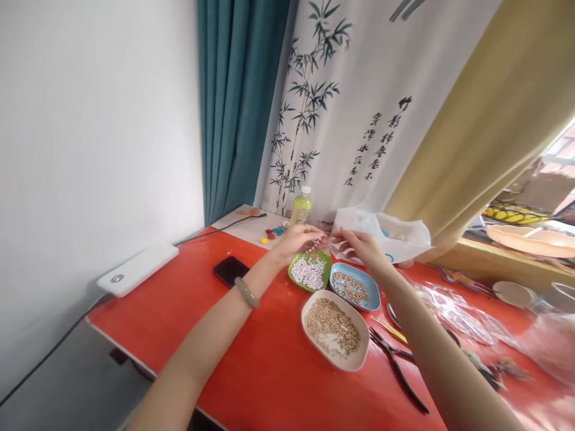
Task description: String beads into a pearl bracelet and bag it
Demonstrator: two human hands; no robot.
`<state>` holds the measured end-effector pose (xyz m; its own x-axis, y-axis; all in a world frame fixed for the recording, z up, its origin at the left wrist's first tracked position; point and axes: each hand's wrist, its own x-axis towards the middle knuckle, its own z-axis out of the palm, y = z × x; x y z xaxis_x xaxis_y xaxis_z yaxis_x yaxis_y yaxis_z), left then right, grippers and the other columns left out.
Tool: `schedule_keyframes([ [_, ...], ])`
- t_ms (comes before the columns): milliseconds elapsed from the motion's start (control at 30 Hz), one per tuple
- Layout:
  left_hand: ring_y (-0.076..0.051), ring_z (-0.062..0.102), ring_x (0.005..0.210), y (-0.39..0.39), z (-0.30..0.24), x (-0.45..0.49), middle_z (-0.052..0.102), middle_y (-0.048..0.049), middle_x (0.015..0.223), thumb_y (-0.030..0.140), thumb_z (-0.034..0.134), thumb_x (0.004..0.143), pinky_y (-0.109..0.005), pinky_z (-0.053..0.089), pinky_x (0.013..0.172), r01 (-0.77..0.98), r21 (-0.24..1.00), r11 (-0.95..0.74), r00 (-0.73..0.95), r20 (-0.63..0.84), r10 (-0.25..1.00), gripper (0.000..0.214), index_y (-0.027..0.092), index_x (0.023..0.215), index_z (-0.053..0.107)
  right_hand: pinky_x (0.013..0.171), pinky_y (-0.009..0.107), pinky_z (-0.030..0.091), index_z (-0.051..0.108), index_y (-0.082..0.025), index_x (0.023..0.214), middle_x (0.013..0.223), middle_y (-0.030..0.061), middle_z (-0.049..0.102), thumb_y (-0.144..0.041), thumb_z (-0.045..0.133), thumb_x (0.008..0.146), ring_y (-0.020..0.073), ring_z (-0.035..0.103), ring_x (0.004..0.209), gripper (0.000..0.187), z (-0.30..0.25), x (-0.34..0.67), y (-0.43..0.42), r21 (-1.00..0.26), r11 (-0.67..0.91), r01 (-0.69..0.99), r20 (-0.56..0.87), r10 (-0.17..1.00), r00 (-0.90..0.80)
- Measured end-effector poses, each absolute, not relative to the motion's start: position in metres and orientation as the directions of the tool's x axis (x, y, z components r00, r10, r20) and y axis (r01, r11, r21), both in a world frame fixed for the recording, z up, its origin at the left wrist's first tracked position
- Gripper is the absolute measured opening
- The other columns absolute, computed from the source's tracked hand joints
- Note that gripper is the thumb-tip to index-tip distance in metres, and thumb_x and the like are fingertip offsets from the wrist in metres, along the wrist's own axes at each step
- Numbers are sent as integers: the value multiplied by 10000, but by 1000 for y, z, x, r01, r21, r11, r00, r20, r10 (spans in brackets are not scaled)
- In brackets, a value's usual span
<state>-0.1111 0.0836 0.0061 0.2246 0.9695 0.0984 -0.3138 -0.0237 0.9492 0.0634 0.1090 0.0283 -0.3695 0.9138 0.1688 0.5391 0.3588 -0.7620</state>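
My left hand (297, 239) and my right hand (360, 246) are raised together above the green dish (322, 260) of silvery white beads. Both hands have their fingers pinched, and a short strand of small beads (315, 244) hangs between them over the dish. A pale green bangle (247, 292) sits on my left wrist. Next to the green dish lies a blue dish (375, 293) of brownish beads, and nearer to me a beige dish (357, 359) of tan beads.
A red table (269, 371) carries a black phone (230, 270), a white power bank (137, 269) at the left edge, black pliers (398, 365), clear plastic bags (453, 308), a white bag (386, 234) and a yellow-green bottle (301, 206).
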Motion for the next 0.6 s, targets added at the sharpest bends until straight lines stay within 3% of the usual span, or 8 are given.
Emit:
schedule_keyframes([
  [200,-112,594,589,58,-5,-67,653,-64,705,241,662,665,-240,427,593,-252,959,129,508,17,861,162,109,756,635,451,199,363,668,-144,792,577,0,586,-428,601,707,82,493,498,304,27,85,71,-922,252,294,109,897,-428],
  [333,-115,599,606,45,-3,-58,663,-69,727,251,664,671,-239,439,621,-216,955,205,567,-48,822,171,110,762,634,468,177,393,681,-136,731,634,15,629,-369,651,676,68,512,529,242,19,105,64,-977,193,96,144,916,-376],
  [500,-117,606,613,43,-5,-53,654,-65,749,220,667,671,-241,445,633,-245,914,322,585,-125,802,145,108,746,614,454,168,466,683,-126,819,730,66,685,-399,633,691,83,591,535,305,17,132,63,-978,143,-150,181,943,-279],
  [600,-112,601,615,45,-11,-51,648,-58,751,215,639,703,-243,447,638,-258,902,347,586,-139,798,104,120,740,615,531,167,518,665,-132,859,739,55,693,-355,639,702,100,642,612,274,15,140,65,-944,175,-280,227,960,-165],
])
